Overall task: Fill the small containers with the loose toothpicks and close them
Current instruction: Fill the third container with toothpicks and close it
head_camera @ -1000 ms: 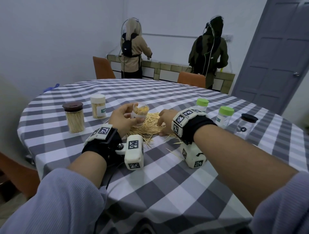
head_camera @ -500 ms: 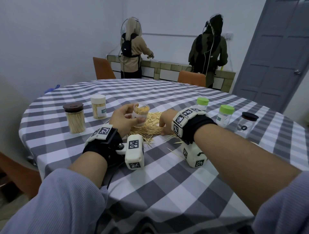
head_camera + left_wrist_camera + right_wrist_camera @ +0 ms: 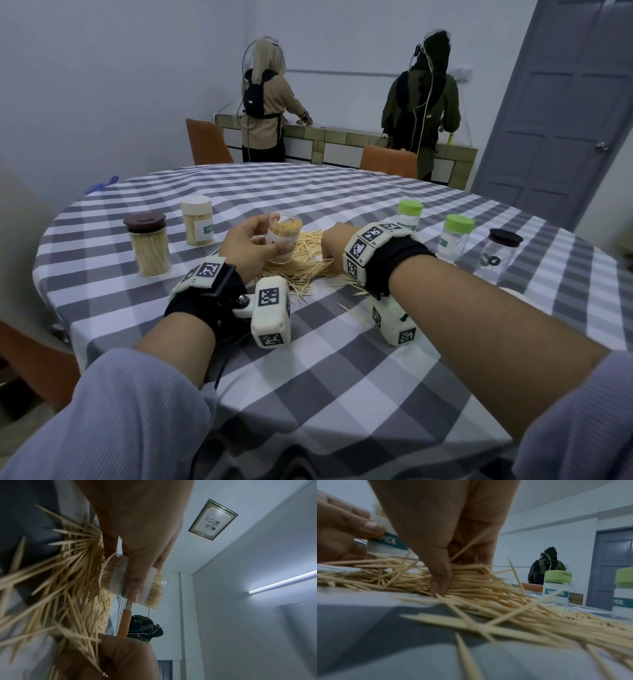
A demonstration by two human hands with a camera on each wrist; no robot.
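Observation:
My left hand (image 3: pixel 255 245) grips a small clear lidless container (image 3: pixel 283 236), partly full of toothpicks, just above the pile of loose toothpicks (image 3: pixel 308 262) on the checked tablecloth (image 3: pixel 308 359). The left wrist view shows the thumb and fingers around that container (image 3: pixel 133 585). My right hand (image 3: pixel 334 245) is down in the pile; in the right wrist view its thumb and fingers (image 3: pixel 440 577) pinch into a bunch of toothpicks (image 3: pixel 479 585). Two closed containers with green lids (image 3: pixel 409 214) (image 3: pixel 457 233) stand to the right.
At the left stand a brown-lidded jar full of toothpicks (image 3: pixel 149 245) and a white-lidded one (image 3: pixel 197 219). An empty clear jar with a dark lid (image 3: pixel 500 250) is at far right. Two people (image 3: pixel 265 102) (image 3: pixel 423 99) work at a counter behind orange chairs (image 3: pixel 388 161).
Both hands stay in nearly the same place. The right hand keeps working in the toothpick pile while the left holds the container still.

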